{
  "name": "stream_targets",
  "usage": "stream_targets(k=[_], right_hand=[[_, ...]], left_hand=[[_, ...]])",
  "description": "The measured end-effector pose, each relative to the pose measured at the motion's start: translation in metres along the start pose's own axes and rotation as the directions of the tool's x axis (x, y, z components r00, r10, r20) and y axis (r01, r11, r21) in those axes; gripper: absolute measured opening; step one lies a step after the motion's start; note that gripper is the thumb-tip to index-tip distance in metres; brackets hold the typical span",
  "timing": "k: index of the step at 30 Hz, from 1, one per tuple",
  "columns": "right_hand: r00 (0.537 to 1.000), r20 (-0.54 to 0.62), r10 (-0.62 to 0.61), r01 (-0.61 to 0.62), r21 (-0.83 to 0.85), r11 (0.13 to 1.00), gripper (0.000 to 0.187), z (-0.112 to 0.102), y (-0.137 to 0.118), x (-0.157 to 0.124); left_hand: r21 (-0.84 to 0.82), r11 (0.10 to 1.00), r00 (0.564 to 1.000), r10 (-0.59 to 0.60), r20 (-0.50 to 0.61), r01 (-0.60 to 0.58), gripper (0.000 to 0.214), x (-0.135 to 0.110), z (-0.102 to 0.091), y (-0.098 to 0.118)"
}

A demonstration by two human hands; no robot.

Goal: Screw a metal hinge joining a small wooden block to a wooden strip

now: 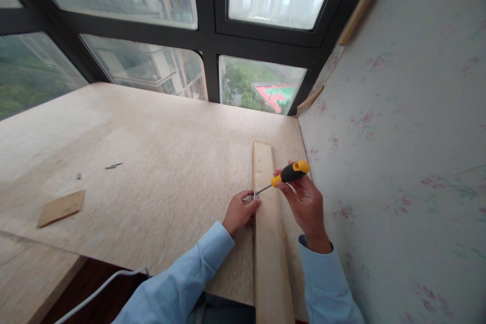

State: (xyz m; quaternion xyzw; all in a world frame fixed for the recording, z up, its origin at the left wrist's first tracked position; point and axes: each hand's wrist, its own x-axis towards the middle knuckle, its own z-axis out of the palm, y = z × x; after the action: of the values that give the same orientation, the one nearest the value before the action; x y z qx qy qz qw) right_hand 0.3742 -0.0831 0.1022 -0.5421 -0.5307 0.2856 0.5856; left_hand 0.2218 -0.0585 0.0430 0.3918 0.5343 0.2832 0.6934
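A wide beige stone surface (pixel 159 162) is seen below dark-framed windows (pixel 261 86), bounded on the right by a flower-papered wall (pixel 398 136). A wooden plank (pixel 266 243) is laid near-to-far along the right side, just beside the wall. A yellow-black screwdriver (pixel 290 173) is gripped by the right hand (pixel 304 202), its tip set at the plank's left edge. There a small metal part (pixel 256 195) is pinched by the left hand (pixel 238 212). Far left, a thin wooden offcut (pixel 61 207) and loose nails (pixel 113 165) are scattered.
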Motion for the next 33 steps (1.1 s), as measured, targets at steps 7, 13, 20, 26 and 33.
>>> stream_targets(k=[7, 13, 20, 26, 33], right_hand=[[0.995, -0.048, -0.084, 0.083, -0.024, 0.996, 0.061, 0.005, 0.006, 0.001], [0.987, 0.161, 0.007, -0.028, 0.126, 0.992, 0.062, -0.005, 0.001, 0.001], [0.997, -0.050, -0.053, 0.046, -0.135, 0.990, 0.068, 0.002, 0.010, 0.001], [0.981, 0.194, 0.010, -0.033, 0.118, 0.992, 0.053, 0.000, 0.000, 0.000], [0.990, -0.107, -0.091, 0.068, -0.203, 0.977, 0.068, 0.013, 0.006, 0.001]], left_hand=[[-0.022, 1.000, 1.000, -0.011, 0.004, 0.011, 0.035, -0.002, 0.000, 0.004], [-0.011, 1.000, 1.000, -0.007, 0.005, 0.007, 0.029, -0.001, 0.000, 0.003], [0.003, 1.000, 1.000, -0.007, -0.005, 0.007, 0.032, -0.003, -0.001, 0.005], [-0.005, 1.000, 1.000, -0.012, -0.001, 0.012, 0.037, 0.000, 0.000, 0.002], [0.042, 0.999, 1.000, 0.023, -0.022, -0.022, 0.031, 0.001, 0.000, -0.001]])
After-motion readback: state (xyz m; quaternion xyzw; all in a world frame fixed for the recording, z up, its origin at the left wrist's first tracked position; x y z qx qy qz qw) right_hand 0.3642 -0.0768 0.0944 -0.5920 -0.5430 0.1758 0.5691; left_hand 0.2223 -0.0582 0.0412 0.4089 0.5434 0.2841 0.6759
